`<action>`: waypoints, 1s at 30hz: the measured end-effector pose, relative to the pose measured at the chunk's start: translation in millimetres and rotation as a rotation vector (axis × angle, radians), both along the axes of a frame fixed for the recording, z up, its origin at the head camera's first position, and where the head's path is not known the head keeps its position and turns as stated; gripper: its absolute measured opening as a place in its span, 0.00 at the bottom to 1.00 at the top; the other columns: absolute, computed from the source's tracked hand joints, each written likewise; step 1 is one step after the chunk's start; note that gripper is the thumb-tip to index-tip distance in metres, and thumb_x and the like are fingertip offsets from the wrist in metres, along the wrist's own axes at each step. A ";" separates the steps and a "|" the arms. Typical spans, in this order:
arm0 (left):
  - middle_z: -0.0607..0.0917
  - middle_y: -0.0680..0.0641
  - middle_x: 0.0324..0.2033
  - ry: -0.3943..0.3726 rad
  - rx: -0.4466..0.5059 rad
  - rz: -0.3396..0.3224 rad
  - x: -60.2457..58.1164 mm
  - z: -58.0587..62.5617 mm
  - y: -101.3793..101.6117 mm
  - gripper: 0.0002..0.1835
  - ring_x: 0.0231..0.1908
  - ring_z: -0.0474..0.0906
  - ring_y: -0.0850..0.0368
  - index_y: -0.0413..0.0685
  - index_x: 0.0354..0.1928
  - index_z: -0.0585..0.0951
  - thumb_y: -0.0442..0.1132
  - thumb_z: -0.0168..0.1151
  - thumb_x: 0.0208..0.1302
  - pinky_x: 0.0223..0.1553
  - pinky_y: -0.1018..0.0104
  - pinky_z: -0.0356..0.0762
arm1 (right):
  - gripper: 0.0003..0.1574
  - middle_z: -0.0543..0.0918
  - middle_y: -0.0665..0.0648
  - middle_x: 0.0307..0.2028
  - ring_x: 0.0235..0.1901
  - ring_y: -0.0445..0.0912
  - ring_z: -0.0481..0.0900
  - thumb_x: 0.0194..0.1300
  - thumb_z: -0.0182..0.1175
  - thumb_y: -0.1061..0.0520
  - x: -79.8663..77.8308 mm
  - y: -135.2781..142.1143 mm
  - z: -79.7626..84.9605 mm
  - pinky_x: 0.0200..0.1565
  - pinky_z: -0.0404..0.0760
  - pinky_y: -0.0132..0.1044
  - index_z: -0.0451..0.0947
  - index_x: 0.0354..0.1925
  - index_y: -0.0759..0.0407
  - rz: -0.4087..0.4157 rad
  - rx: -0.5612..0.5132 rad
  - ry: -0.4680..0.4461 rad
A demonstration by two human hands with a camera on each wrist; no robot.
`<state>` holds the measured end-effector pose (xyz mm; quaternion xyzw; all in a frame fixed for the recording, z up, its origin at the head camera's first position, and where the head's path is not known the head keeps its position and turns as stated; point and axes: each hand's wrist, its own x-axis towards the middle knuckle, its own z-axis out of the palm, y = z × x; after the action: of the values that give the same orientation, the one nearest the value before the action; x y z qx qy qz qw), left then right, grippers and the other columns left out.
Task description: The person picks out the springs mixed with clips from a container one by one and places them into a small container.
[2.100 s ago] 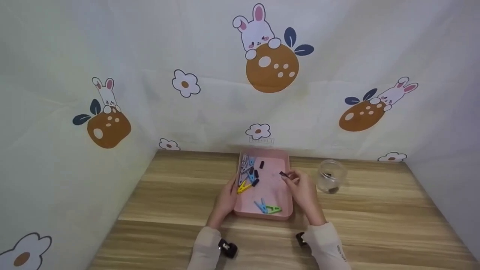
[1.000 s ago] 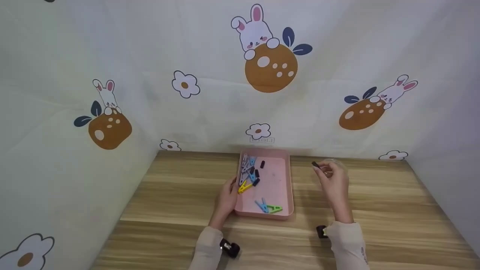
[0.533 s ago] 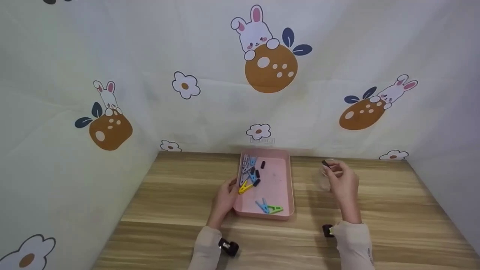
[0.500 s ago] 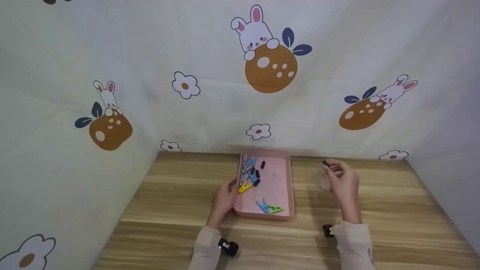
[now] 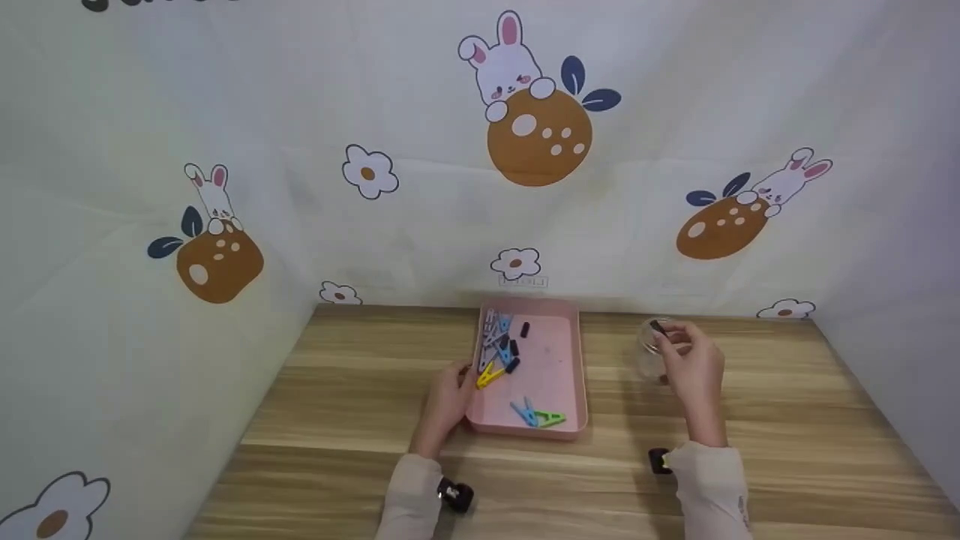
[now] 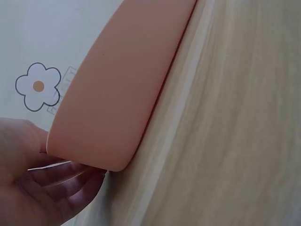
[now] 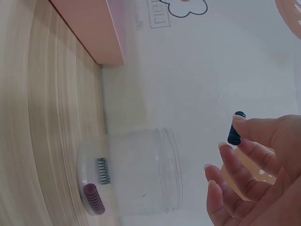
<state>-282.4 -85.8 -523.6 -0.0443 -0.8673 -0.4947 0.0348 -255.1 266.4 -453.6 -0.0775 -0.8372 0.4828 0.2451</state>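
Between thumb and index finger, my right hand [image 5: 694, 367] pinches a small dark coil spring [image 7: 236, 128]. It is above and beside the rim of a clear plastic jar [image 7: 141, 174], the other fingers loosely bent. Inside that jar lie a dark spring [image 7: 104, 171] and a purplish spring [image 7: 94, 198]. My left hand [image 5: 450, 394] holds the left wall of a pink tray [image 5: 581, 375]; the wall hides part of it in the left wrist view. Several black springs [image 5: 525, 330] lie in the tray among clothespins, including a yellow clothespin [image 5: 489, 373].
Grey and blue clothespins [image 5: 495, 334] crowd the tray's left side. Near its front are a blue clothespin [image 5: 525, 412] and a green clothespin [image 5: 551, 418]. The wooden table [image 5: 345, 412] meets a printed cloth backdrop [image 5: 420, 240] behind and at both sides.
My right hand has carried the spring from over the tray rightward to the jar, shifting slightly further right in the last half second. My left hand stays at the tray.
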 end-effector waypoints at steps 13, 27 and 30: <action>0.87 0.37 0.54 -0.095 -0.214 -0.023 -0.2 7.0 4.5 0.19 0.44 0.83 0.53 0.33 0.63 0.79 0.40 0.47 0.85 0.45 0.53 0.87 | 0.13 0.86 0.68 0.41 0.27 0.35 0.79 0.75 0.65 0.59 -0.7 6.1 -1.2 0.19 0.84 0.34 0.84 0.52 0.66 -0.021 -0.013 0.002; 0.86 0.40 0.39 -0.042 -0.491 -0.016 8.1 10.3 7.9 0.16 0.28 0.77 0.53 0.36 0.58 0.79 0.38 0.44 0.85 0.25 0.59 0.76 | 0.11 0.89 0.68 0.41 0.33 0.50 0.86 0.74 0.66 0.58 0.1 12.9 0.1 0.25 0.75 0.23 0.85 0.48 0.65 -0.100 0.073 0.005; 0.87 0.38 0.36 0.070 -0.565 -0.015 9.7 9.2 7.9 0.12 0.27 0.80 0.51 0.35 0.51 0.80 0.35 0.48 0.82 0.25 0.55 0.81 | 0.11 0.89 0.68 0.40 0.34 0.50 0.86 0.73 0.67 0.58 0.3 14.5 -0.8 0.29 0.73 0.22 0.85 0.47 0.65 -0.114 0.101 0.013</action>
<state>-272.7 -77.9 -514.3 -0.0755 -0.9686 -0.2319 0.0473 -254.8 280.8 -454.3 -0.1097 -0.8530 0.4257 0.2812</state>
